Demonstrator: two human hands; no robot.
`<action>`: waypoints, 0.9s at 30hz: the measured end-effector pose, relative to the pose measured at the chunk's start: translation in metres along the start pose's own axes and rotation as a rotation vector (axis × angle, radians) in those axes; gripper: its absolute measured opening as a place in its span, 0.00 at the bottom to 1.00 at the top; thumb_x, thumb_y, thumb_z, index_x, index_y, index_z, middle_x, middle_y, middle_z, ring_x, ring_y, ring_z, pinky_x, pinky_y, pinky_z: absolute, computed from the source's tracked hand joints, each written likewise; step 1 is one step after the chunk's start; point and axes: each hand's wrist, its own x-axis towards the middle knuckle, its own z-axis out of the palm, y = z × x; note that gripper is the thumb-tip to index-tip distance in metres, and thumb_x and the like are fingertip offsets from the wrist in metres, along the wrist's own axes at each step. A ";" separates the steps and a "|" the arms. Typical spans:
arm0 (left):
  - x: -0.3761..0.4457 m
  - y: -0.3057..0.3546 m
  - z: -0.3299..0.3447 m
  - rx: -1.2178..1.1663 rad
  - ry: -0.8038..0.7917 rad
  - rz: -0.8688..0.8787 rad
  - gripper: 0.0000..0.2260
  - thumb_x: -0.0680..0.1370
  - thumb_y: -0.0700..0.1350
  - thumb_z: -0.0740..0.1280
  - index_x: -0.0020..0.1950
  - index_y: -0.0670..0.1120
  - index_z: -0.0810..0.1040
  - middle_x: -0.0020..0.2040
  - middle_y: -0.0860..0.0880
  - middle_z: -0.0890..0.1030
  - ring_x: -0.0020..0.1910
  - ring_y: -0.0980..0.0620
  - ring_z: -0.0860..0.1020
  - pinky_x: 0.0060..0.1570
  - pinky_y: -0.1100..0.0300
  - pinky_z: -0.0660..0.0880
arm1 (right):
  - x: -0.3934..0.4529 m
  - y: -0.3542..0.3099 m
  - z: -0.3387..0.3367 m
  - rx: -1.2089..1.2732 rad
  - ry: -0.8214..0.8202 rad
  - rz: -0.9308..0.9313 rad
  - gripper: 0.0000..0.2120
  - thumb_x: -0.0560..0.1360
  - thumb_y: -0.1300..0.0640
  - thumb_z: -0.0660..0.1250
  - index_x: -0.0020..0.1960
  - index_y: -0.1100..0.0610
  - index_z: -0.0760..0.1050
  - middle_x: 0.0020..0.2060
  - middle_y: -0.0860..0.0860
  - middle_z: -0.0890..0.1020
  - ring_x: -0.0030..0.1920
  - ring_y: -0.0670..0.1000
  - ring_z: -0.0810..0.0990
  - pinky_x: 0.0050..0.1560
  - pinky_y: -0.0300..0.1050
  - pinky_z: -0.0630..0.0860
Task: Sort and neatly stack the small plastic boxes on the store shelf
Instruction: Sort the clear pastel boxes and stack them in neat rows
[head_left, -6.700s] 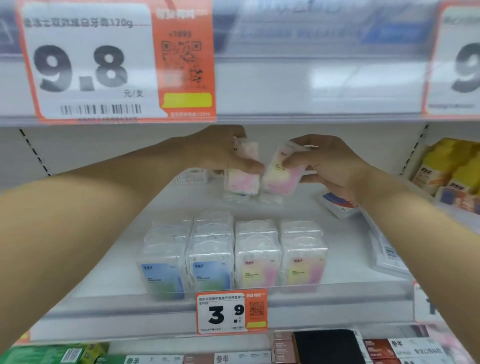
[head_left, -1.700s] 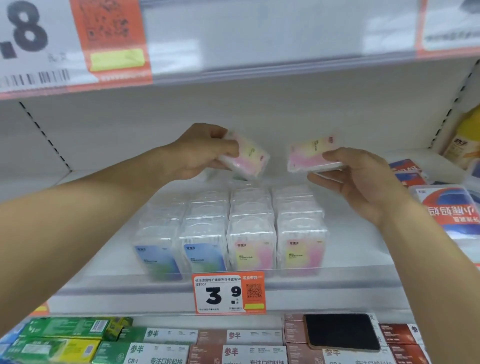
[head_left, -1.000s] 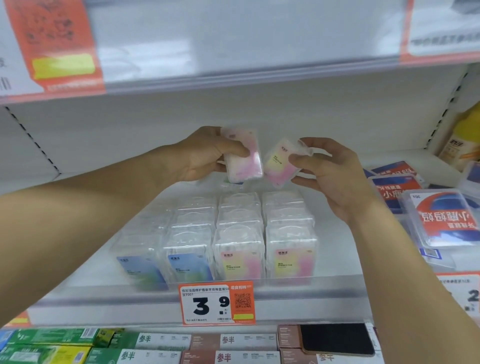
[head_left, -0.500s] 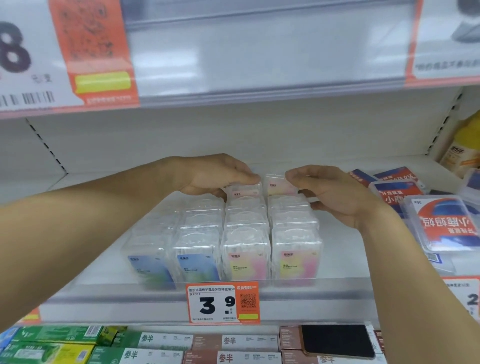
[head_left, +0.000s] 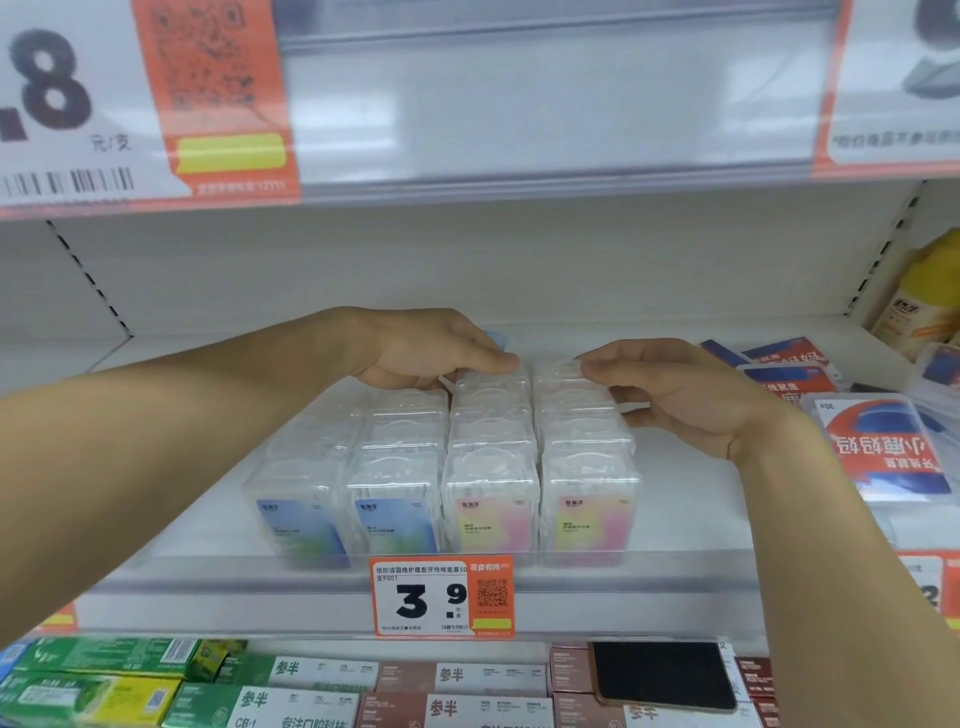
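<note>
Small clear plastic boxes stand in four rows running front to back on the white shelf (head_left: 675, 514). The two left rows have blue labels (head_left: 395, 522) and the two right rows pink-yellow labels (head_left: 493, 522). My left hand (head_left: 426, 348) reaches to the back and grips the rearmost box of the third row (head_left: 493, 382) from above. My right hand (head_left: 691, 395) holds the rearmost box of the fourth row (head_left: 566, 376), fingertips on its top and thumb along its right side. A blue corner (head_left: 500, 340) shows behind my left fingers.
An orange 3.9 price tag (head_left: 441, 597) hangs on the shelf's front rail. Flat red-and-blue packs (head_left: 883, 452) lie to the right, with yellow bottles (head_left: 919, 306) behind them. The upper shelf edge is close overhead. Below are green boxes (head_left: 104, 675) and a black phone (head_left: 665, 675).
Both hands brought the two pink-yellow boxes down from mid-air and set them upright at the back of the two right rows. The hands now rest lower on those boxes.
</note>
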 end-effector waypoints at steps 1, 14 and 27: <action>0.000 0.000 -0.001 0.006 -0.001 -0.008 0.16 0.79 0.50 0.67 0.31 0.52 0.81 0.26 0.58 0.73 0.26 0.61 0.71 0.33 0.67 0.70 | -0.001 0.000 0.000 0.002 -0.007 -0.002 0.12 0.76 0.56 0.69 0.58 0.59 0.82 0.52 0.54 0.86 0.48 0.49 0.85 0.42 0.38 0.79; 0.002 0.000 -0.003 0.034 0.043 -0.028 0.11 0.78 0.51 0.67 0.51 0.44 0.79 0.28 0.56 0.70 0.27 0.60 0.69 0.33 0.69 0.71 | -0.002 0.002 0.004 0.031 -0.036 -0.019 0.12 0.76 0.56 0.69 0.57 0.59 0.81 0.46 0.51 0.86 0.44 0.46 0.84 0.41 0.36 0.79; 0.004 -0.006 -0.019 0.043 0.063 0.032 0.20 0.78 0.57 0.63 0.57 0.43 0.82 0.51 0.50 0.84 0.51 0.52 0.81 0.56 0.57 0.77 | -0.010 -0.007 0.003 -0.111 0.180 -0.118 0.23 0.65 0.43 0.75 0.56 0.55 0.81 0.51 0.51 0.86 0.55 0.52 0.84 0.56 0.50 0.80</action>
